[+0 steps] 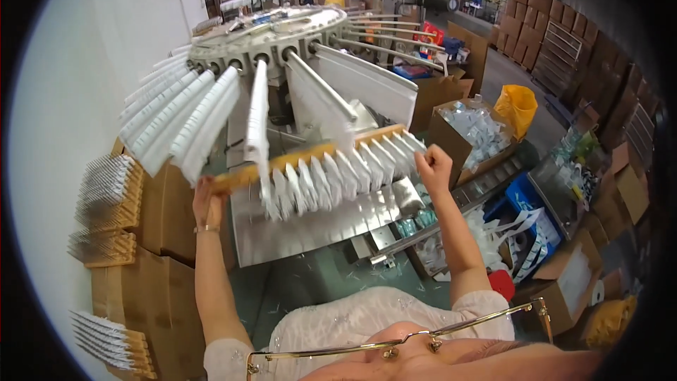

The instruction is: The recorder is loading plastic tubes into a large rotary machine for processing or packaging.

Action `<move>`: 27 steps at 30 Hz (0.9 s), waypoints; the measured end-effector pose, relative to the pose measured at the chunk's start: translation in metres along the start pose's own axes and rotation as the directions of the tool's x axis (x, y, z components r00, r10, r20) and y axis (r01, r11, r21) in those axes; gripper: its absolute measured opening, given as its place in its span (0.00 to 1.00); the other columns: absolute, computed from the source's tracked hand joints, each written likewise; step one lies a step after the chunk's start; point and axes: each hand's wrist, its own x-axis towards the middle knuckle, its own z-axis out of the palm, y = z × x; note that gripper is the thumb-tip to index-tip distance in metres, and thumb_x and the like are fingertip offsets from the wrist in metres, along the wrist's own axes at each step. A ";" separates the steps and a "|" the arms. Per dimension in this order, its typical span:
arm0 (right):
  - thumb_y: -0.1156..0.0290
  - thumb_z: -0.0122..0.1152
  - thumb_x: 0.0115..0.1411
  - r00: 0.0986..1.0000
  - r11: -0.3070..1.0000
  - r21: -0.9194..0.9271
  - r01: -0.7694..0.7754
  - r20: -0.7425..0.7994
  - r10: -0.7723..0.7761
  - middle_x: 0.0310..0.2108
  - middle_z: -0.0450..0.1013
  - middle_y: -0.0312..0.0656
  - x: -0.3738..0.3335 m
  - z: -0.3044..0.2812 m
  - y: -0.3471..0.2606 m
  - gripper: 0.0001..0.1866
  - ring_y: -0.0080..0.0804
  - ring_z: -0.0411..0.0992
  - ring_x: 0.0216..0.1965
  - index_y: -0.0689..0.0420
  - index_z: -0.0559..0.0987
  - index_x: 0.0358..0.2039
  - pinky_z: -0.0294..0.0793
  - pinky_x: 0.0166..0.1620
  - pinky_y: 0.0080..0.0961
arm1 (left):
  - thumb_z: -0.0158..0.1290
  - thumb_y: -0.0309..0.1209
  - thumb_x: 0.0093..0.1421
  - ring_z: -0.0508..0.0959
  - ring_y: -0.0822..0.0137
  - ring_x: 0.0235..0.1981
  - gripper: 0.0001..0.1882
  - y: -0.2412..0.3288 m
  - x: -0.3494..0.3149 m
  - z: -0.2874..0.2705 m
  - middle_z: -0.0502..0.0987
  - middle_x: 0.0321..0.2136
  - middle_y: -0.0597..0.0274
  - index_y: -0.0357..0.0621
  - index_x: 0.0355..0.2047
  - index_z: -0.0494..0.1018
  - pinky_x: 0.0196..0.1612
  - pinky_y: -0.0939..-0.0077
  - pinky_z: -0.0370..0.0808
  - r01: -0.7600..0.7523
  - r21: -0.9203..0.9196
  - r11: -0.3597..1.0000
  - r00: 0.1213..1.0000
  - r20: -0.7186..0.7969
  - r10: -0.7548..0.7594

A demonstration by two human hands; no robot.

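Observation:
In front of me a long wooden bar (303, 157) slants up to the right, with a row of thin white pieces (331, 182) hanging along it; their kind is not clear. My left hand (209, 200) is closed round the bar's left end. At the far right end of the row, my right hand (434, 168) is closed in a fist, and what its fingers hold is hidden. Just beyond the bar stands a round metal machine (271, 28) with rods spreading outward. Stacks of white sheet-like pieces (204, 116) hang from several rods, one stack's lower edge beside the bar.
Wooden bars with metal pins (109, 190) are stacked on cardboard boxes (166, 219) at my left. Below the bar is a shiny metal plate (324, 222). To the right are a carton of white pieces (471, 130), a yellow bag (517, 109) and a blue crate (529, 233).

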 end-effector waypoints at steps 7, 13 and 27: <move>0.75 0.64 0.46 1.000 1.000 0.030 0.000 -0.028 0.000 0.13 0.52 0.34 0.037 0.007 0.042 0.19 0.20 0.50 0.16 0.59 0.59 0.13 0.50 0.19 0.21 | 0.44 0.38 0.62 0.76 0.66 0.28 0.15 -0.054 0.062 -0.034 0.74 0.29 0.58 0.41 0.41 0.69 0.29 0.74 0.74 -0.072 0.350 0.934 0.981 -0.143 0.129; 0.76 0.65 0.44 0.999 0.998 0.066 -0.014 -0.032 0.016 0.13 0.53 0.35 0.037 0.004 0.046 0.20 0.22 0.50 0.15 0.58 0.59 0.12 0.49 0.19 0.22 | 0.46 0.42 0.61 0.75 0.65 0.19 0.21 -0.065 0.067 -0.080 0.74 0.35 0.54 0.38 0.47 0.67 0.17 0.76 0.73 0.035 0.337 0.941 0.977 -0.208 0.038; 0.73 0.66 0.45 1.000 0.998 0.063 0.001 -0.002 -0.001 0.13 0.53 0.36 0.083 0.021 0.044 0.21 0.22 0.51 0.16 0.59 0.60 0.13 0.50 0.19 0.22 | 0.48 0.37 0.59 0.76 0.61 0.26 0.18 -0.017 0.106 -0.056 0.74 0.32 0.55 0.38 0.45 0.67 0.25 0.69 0.73 0.156 0.343 0.926 0.987 -0.074 -0.139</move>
